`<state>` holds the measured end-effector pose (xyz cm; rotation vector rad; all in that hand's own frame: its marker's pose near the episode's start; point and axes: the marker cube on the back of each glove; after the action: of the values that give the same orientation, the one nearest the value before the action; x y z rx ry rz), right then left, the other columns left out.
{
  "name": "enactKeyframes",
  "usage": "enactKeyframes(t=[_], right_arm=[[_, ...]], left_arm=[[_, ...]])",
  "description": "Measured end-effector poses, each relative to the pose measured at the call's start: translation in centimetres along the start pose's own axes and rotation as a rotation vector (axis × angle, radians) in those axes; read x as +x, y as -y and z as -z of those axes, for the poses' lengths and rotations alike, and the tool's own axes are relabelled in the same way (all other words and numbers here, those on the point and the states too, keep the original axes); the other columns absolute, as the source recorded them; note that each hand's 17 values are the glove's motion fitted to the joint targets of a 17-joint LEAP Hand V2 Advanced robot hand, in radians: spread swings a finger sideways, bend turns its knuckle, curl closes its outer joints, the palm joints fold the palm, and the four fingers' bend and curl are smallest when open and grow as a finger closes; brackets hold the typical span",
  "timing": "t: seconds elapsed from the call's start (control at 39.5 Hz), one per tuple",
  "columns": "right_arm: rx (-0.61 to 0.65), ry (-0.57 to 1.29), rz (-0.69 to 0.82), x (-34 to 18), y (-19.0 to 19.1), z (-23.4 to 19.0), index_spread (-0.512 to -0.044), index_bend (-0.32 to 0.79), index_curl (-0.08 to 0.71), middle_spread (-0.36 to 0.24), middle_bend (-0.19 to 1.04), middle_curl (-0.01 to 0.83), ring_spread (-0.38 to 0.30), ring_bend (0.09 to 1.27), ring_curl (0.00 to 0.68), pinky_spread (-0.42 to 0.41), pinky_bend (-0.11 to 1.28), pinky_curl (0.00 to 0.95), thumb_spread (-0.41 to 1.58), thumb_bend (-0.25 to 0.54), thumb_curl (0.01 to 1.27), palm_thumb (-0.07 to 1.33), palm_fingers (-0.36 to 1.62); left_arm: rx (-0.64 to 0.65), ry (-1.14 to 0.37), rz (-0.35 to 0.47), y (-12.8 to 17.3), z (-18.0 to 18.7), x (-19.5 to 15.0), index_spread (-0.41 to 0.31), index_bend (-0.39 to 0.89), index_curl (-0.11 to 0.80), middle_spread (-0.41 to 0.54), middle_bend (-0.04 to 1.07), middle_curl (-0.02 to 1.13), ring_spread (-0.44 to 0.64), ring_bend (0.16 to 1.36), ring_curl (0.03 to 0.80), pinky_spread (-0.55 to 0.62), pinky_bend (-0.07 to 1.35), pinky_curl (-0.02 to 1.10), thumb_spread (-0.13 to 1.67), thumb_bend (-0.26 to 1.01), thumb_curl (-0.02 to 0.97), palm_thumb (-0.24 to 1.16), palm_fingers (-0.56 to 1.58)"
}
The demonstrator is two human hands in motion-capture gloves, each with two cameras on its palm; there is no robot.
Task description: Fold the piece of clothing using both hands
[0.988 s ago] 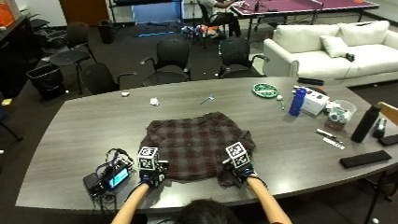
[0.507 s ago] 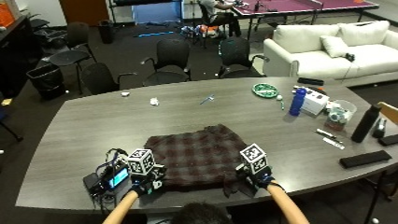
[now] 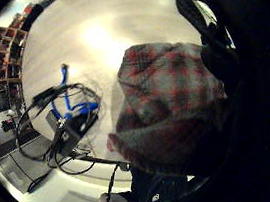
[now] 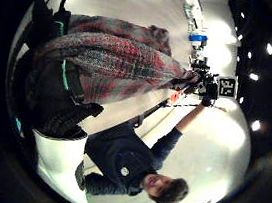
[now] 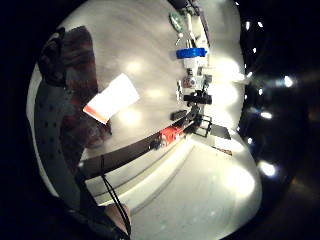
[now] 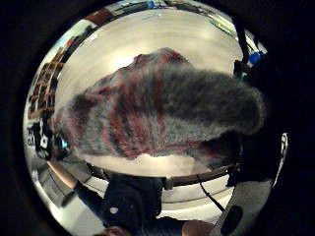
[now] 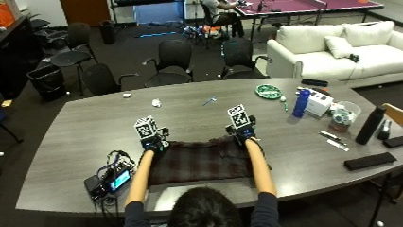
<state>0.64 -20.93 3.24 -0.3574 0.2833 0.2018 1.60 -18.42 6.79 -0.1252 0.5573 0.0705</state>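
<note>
Table [image 7: 82, 127]: long, grey, wood-grained top with rounded ends.

Plaid shirt [image 7: 198, 161]: dark red and grey check, soft woven cloth, lying as a wide rectangular band on the table's near side, between the person's forearms. Its near edge is partly hidden by the person's head. Half a second ago it was a squarer heap nearer the table edge; the far edge now sits further up the table, with both hands carried forward.

Left hand [image 7: 152, 144]: black glove, at the shirt's far left corner. Its palm views show bunched plaid cloth close against the palm, so it grips the cloth.

Right hand [image 7: 241, 133]: black glove, at the far right corner, likewise clenched on a fold of cloth.

Cabled device [image 7: 110, 178]: black box with a lit screen, just left of the shirt.

Blue bottle [image 7: 302, 103]: upright, well apart on the right.
</note>
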Motion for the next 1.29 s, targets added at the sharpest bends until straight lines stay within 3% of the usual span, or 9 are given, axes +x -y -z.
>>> enactKeyframes(t=[0.1, 0.25, 0.41, 0.53, 0.73, 1.04, 1.06, 1.14, 1.29], right_arm=[[-0.041, 0.044, -0.029, -2.1, 3.8, -0.9, -0.28, 0.17, 0.412, -0.257, 0.33, 0.509, -0.264, 0.6, 0.446, -0.385, 0.6, 0.378, 1.14, -0.007, 0.49, 1.05, 1.27], [0.178, 0.179, -0.087, -2.5, 6.0, -1.7, -0.279, 0.13, 0.403, -0.254, 0.28, 0.497, -0.27, 0.57, 0.439, -0.368, 0.6, 0.379, 1.13, -0.027, 0.48, 1.02, 1.15], [0.142, 0.215, -0.13, 0.0, 2.2, -2.8, -0.268, 0.1, 0.368, -0.214, 0.23, 0.484, -0.238, 0.5, 0.423, -0.303, 0.56, 0.371, 1.17, -0.044, 0.45, 0.93, 1.03], [-0.124, 0.259, -0.233, 2.3, -0.4, -7.7, -0.246, 0.07, 0.337, -0.156, 0.19, 0.47, -0.174, 0.44, 0.411, -0.185, 0.53, 0.368, 1.22, -0.088, 0.4, 0.74, 0.85], [-0.325, 0.464, -0.412, 3.6, -0.7, -16.2, -0.211, 0.0, 0.247, -0.015, 0.15, 0.423, -0.022, 0.5, 0.417, 0.025, 0.67, 0.398, 1.24, -0.065, 0.33, 0.46, 0.61], [-0.147, 0.498, -0.545, 3.2, 1.6, -17.8, -0.169, -0.04, 0.1, -0.066, 0.29, 0.447, -0.155, 0.7, 0.431, -0.172, 0.83, 0.396, 1.19, 0.048, 0.4, 0.67, 0.94], [-0.134, 0.5, -0.545, 3.3, 1.8, -17.8, -0.181, -0.05, 0.086, -0.044, 0.26, 0.436, -0.143, 0.69, 0.43, -0.136, 0.81, 0.389, 1.2, 0.031, 0.39, 0.65, 0.82], [-0.12, 0.519, -0.523, 3.4, 1.7, -17.9, -0.176, 0.11, 0.13, -0.108, 0.3, 0.46, -0.19, 0.69, 0.437, -0.224, 0.79, 0.393, 1.12, 0.064, 0.43, 0.77, 1.1], [-0.078, 0.536, -0.581, 5.5, 0.2, -18.3, -0.201, 0.16, 0.19, -0.164, 0.33, 0.486, -0.224, 0.67, 0.456, -0.277, 0.75, 0.405, 0.9, 0.022, 0.49, 0.83, 1.19]], left_arm=[[-0.088, 0.009, 0.211, 3.4, -3.0, -1.8, -0.247, 0.32, 0.538, -0.226, 0.39, 0.51, -0.16, 0.27, 0.356, -0.1, 0.13, 0.28, 0.89, -0.01, 0.608, 0.86, 0.99], [-0.13, 0.081, 0.385, 3.4, -5.9, -2.8, -0.226, 0.24, 0.527, -0.199, 0.29, 0.5, -0.13, 0.31, 0.377, -0.07, 0.15, 0.28, 0.9, -0.01, 0.628, 0.86, 0.86], [0.07, 0.115, 0.217, 1.3, -5.7, -1.2, -0.154, 0.2, 0.516, -0.076, 0.13, 0.47, 0.01, 0.35, 0.401, 0.08, 0.14, 0.28, 1.08, -0.04, 0.581, 0.73, 0.54], [0.059, 0.095, 0.096, -1.4, -7.7, -0.3, -0.132, 0.23, 0.514, -0.024, 0.13, 0.41, 0.08, 0.36, 0.379, 0.15, 0.15, 0.27, 1.16, -0.04, 0.547, 0.64, 0.52], [-0.064, 0.17, 0.195, -3.3, -13.9, -2.9, -0.113, 0.28, 0.519, 0.071, 0.04, 0.32, 0.21, 0.39, 0.383, 0.25, 0.21, 0.29, 1.27, -0.07, 0.445, 0.4, 0.31], [-0.074, 0.173, 0.259, -2.9, -15.5, -4.0, -0.078, 0.2, 0.477, 0.167, 0.13, 0.26, 0.39, 0.42, 0.353, 0.39, 0.23, 0.3, 1.31, -0.03, 0.335, 0.17, 0.07], [-0.074, 0.171, 0.259, -2.9, -15.5, -4.0, -0.077, 0.2, 0.474, 0.17, 0.13, 0.26, 0.4, 0.42, 0.351, 0.4, 0.23, 0.3, 1.31, -0.03, 0.33, 0.16, 0.08], [-0.097, 0.157, 0.261, -3.1, -15.4, -3.8, -0.078, 0.19, 0.469, 0.177, 0.14, 0.25, 0.42, 0.42, 0.342, 0.41, 0.23, 0.3, 1.32, -0.02, 0.316, 0.15, 0.06], [-0.191, -0.023, 0.135, -3.8, -14.8, -2.5, -0.077, 0.23, 0.47, 0.179, 0.15, 0.24, 0.44, 0.42, 0.33, 0.42, 0.23, 0.3, 1.32, -0.01, 0.304, 0.15, 0.09]])
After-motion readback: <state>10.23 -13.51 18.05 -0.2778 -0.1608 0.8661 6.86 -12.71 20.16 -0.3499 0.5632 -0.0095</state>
